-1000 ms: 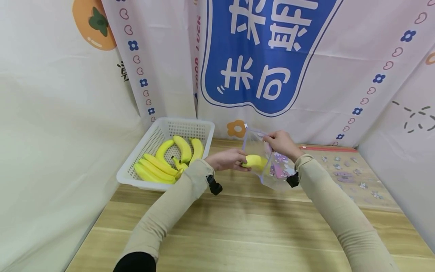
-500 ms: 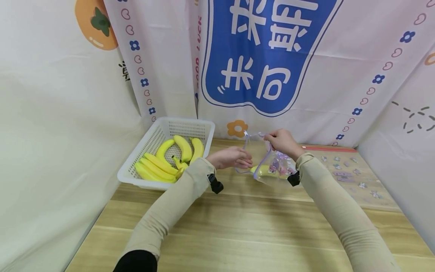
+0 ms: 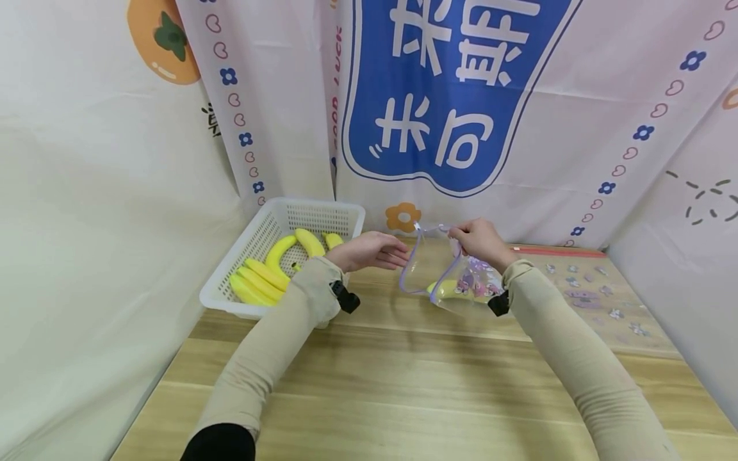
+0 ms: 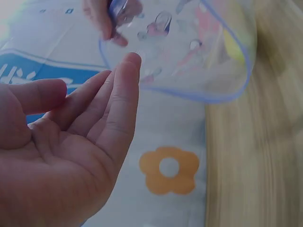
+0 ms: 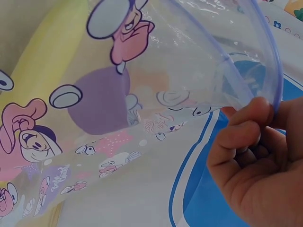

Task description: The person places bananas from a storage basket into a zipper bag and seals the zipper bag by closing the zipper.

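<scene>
In the head view, a clear zip bag point(image 3: 429, 256) with purple edging and cartoon prints hangs with its mouth spread toward the left. My right hand point(image 3: 483, 243) pinches the bag's upper rim between thumb and curled fingers, plain in the right wrist view. Inside the bag, at the bottom, lies a yellow banana point(image 3: 455, 289), seen through the plastic. My left hand point(image 3: 371, 251) is held just left of the bag's mouth with its fingers extended and nothing in it. Its palm point(image 4: 71, 156) fills the lower left of the left wrist view, apart from the bag.
A white perforated basket point(image 3: 210, 296) with several bananas point(image 3: 256, 282) stands on the left of the wooden table point(image 3: 403, 397), partly behind my left forearm. A flat printed bag with a red zip point(image 3: 599, 301) lies at the right. A printed cloth point(image 3: 519, 173) hangs behind.
The banana has gone from my left hand into the bag and lies at its bottom. My left hand has let go and drawn back leftward. My right hand keeps its pinch on the rim.
</scene>
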`<action>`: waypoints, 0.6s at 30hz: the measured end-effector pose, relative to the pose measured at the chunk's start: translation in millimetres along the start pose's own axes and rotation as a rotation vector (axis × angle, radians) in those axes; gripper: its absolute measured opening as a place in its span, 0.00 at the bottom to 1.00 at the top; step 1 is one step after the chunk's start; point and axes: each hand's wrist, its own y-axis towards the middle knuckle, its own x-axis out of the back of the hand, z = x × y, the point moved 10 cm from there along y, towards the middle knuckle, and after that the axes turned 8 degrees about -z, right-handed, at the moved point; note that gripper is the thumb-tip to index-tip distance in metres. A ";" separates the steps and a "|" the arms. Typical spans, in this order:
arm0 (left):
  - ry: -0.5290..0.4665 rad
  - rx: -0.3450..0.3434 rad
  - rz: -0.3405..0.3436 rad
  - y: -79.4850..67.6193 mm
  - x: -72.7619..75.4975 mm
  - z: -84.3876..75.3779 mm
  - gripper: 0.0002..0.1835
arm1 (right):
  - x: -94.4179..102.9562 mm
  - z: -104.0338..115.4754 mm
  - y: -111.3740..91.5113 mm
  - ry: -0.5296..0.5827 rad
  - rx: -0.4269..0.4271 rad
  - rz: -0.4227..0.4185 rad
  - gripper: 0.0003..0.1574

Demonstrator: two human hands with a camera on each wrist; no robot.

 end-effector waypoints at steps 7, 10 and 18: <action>0.052 0.003 -0.084 -8.0 45.6 -9.6 0.24 | 1.4 -0.8 -0.7 -0.007 -0.001 -0.004 0.20; 0.054 0.010 -0.133 -9.7 64.8 -8.4 0.24 | 1.8 -1.8 -0.6 -0.011 -0.004 -0.002 0.21; 0.055 0.076 -0.237 -10.7 106.1 4.3 0.23 | 1.8 -2.2 -1.6 0.004 -0.010 0.001 0.22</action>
